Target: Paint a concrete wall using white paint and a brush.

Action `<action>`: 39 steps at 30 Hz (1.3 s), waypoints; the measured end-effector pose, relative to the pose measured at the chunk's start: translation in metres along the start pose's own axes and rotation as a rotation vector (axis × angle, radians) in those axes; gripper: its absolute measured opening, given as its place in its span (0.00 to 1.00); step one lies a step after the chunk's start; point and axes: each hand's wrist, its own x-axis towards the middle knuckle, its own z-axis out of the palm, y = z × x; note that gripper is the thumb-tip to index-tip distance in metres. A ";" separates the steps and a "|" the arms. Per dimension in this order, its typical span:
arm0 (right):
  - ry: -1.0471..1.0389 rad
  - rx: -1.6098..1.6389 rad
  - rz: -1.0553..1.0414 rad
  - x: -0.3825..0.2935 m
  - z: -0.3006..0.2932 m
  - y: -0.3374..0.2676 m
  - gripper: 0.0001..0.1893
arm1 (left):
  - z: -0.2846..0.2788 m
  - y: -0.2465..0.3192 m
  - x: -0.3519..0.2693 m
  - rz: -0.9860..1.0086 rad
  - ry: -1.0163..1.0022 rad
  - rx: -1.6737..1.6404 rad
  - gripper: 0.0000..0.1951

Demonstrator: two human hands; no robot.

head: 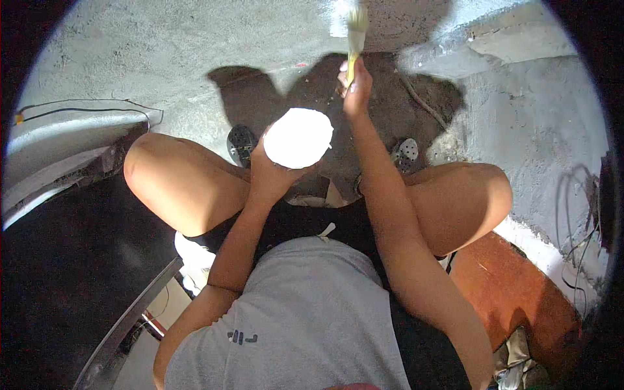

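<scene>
My left hand (pixel 274 173) holds a round white container (pixel 298 138) between my knees. Its top is so bright that I cannot tell how full it is. With my right hand (pixel 358 90) I grip the yellow handle of a paintbrush (pixel 358 34), its bristles pointing away from me. The bristle end is at a fresh-looking white patch (pixel 340 22) on the rough grey wall (pixel 195 39); whether it touches the surface is hard to tell. Both knees are bent wide, and perforated clogs (pixel 405 152) show on my feet.
Dark cables (pixel 87 110) run along a ledge on the left. More loose wires (pixel 580 243) hang by the right wall (pixel 541 126). A reddish-brown surface (pixel 512 282) lies at the lower right, with a crumpled bundle (pixel 519 358) on it. A metal-edged frame (pixel 131 317) stands at the lower left.
</scene>
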 end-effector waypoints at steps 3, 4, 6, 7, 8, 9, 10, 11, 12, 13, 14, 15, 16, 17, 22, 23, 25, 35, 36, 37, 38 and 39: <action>0.096 -0.084 0.036 -0.001 -0.021 0.031 0.27 | 0.000 -0.002 0.000 0.009 -0.006 -0.031 0.44; 0.211 -0.179 0.121 0.000 -0.025 0.038 0.27 | 0.000 -0.003 0.000 0.031 0.008 -0.069 0.44; 0.411 -0.310 0.262 0.005 -0.031 0.046 0.29 | 0.001 -0.005 0.000 0.025 0.018 -0.061 0.44; 0.388 -0.295 0.210 0.007 -0.033 0.047 0.29 | 0.002 -0.006 0.001 0.027 0.030 -0.056 0.43; 0.381 -0.391 0.207 0.011 -0.034 0.045 0.29 | 0.001 -0.007 0.001 0.029 0.028 -0.055 0.43; 0.405 -0.501 0.208 0.013 -0.035 0.043 0.30 | 0.001 -0.007 0.001 -0.003 0.012 -0.048 0.43; 0.382 -0.615 0.183 0.017 -0.034 0.040 0.31 | 0.002 -0.006 0.002 -0.032 -0.002 -0.044 0.43; 0.362 -0.597 0.180 0.018 -0.034 0.037 0.31 | 0.002 -0.005 0.002 -0.028 -0.011 -0.040 0.43; 0.358 -0.703 0.143 0.019 -0.033 0.035 0.31 | 0.002 -0.004 0.003 -0.041 -0.018 -0.039 0.43; 0.342 -0.811 0.110 0.020 -0.033 0.034 0.32 | 0.003 -0.002 0.003 -0.034 -0.023 -0.036 0.42; 0.322 -0.820 0.121 0.018 -0.033 0.034 0.31 | 0.003 0.000 0.002 -0.046 -0.036 -0.030 0.42; 0.348 -0.801 0.110 0.018 -0.033 0.035 0.31 | 0.003 0.003 0.002 -0.020 -0.013 -0.030 0.41; 0.342 -0.903 0.135 0.015 -0.034 0.037 0.30 | 0.003 0.005 0.002 0.009 0.003 -0.029 0.40; 0.355 -1.005 0.183 0.014 -0.036 0.039 0.30 | 0.002 0.007 0.002 0.023 -0.014 -0.017 0.40; 0.472 -1.069 0.075 0.009 -0.052 0.049 0.29 | 0.004 0.008 0.002 -0.116 -0.026 -0.021 0.41; 0.459 -1.082 0.066 0.011 -0.055 0.048 0.29 | 0.005 0.007 0.002 -0.073 -0.022 -0.025 0.41; 0.446 -1.090 0.058 0.016 -0.058 0.044 0.29 | 0.006 0.005 0.003 -0.020 -0.018 0.009 0.34; 0.395 -0.703 -0.283 0.018 -0.025 0.007 0.23 | 0.007 0.002 0.004 -0.061 -0.014 -0.020 0.38; 0.431 -0.641 -0.357 0.016 -0.023 0.006 0.22 | 0.007 0.003 0.004 -0.075 -0.025 -0.016 0.38; 0.416 -0.637 -0.381 0.014 -0.022 0.005 0.22 | 0.008 0.004 0.004 -0.075 -0.031 -0.016 0.39; 0.447 -0.696 -0.391 0.013 -0.022 0.006 0.23 | 0.008 0.005 0.004 -0.087 -0.031 -0.014 0.39; 0.467 -0.753 -0.416 0.013 -0.024 0.007 0.23 | 0.008 0.006 0.004 -0.047 -0.014 -0.018 0.39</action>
